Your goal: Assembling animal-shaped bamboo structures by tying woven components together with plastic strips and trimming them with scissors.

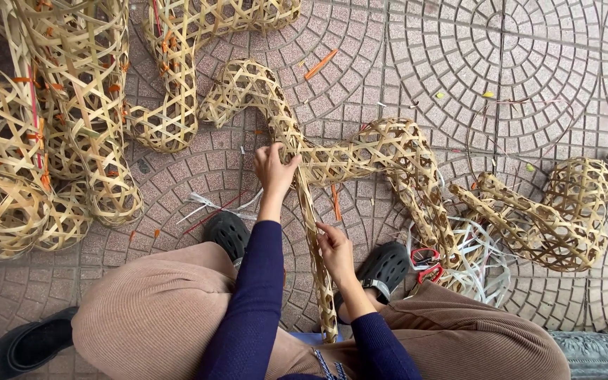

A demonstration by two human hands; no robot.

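Paving (515,63) of small reddish and grey stones laid in fan-shaped arcs fills the ground, and we're looking straight down at a seated person in tan ribbed trousers and dark blue sleeves.

Front and centre is the woven frame (360,158), an open-lattice bamboo tube that bends and snakes across the stones. One end curls up toward the top of the view, the middle runs right, and a long narrow leg (316,246) drops down between the knees.

Left hand (274,169) is up at the junction where the leg meets the body of the frame. Its fingers are curled in and clamped on the weave there, thumb pressed against the strips.

Right hand (334,248) sits lower, right against the leg. Its fingers are drawn together in a pinch, tips touching the lattice; whether a loose strip is caught between them I cannot tell.

Black clogs: one (228,232) just under the left forearm, the other (385,266) beside the right wrist. Red-handled scissors (425,262) lie near that second clog, on a tangle of pale strips (480,267).

Off to the left, a pile of finished woven pieces (58,134), with orange ties showing. At right, another woven piece (564,211) lies well apart from the hands. An orange sliver (320,63) lies on the stones near the top.
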